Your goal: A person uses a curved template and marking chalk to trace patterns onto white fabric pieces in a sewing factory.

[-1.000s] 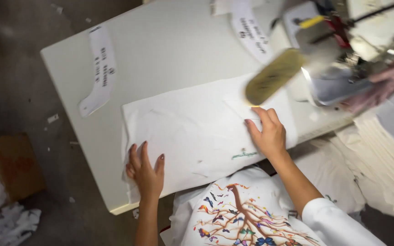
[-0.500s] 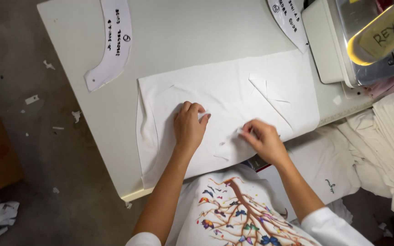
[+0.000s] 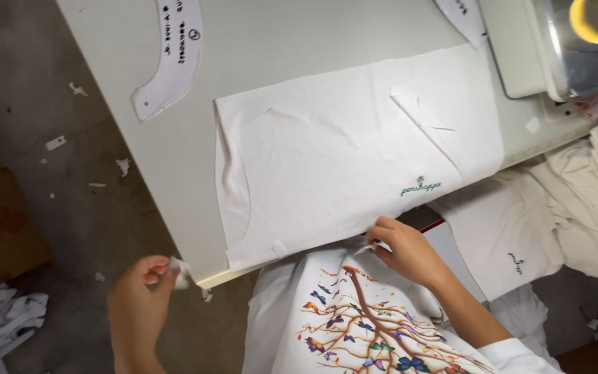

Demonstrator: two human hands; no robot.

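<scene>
— What did you have on the head view just then?

— I saw the flat white fabric panel with a small green embroidered mark (image 3: pixel 354 156) spread on the pale grey work table (image 3: pixel 292 48), its near edge hanging slightly over the table's front. The right hand (image 3: pixel 404 248) was closed in a pinch on that near edge, just below the embroidery. The left hand (image 3: pixel 140 305) was off the table, low beside its front corner, fingers closed on a small white fabric scrap (image 3: pixel 178 271).

— So what worried you?

— Mostly the panel's position. I judged that a pull from the right hand alone, with nothing pressing on the cloth, could drag the whole panel toward the edge and skew it. There was also a loose folded flap (image 3: pixel 420 111) near the far right corner; any tug could have deepened that crease.

— Anything near it that could snag?

— The white curved paper pattern piece (image 3: pixel 171 59) lay well apart on the left, so I didn't count it. The pale grey sewing machine base (image 3: pixel 520 52) sat just beside the panel's right corner, and I thought the cloth could catch there if it slid that way.

— And the scrap?

— Held away from the panel, over a grey floor (image 3: pixel 50 125) already scattered with offcuts. I judged a drop harmless, though I couldn't tell how firmly it was pinched.
</scene>
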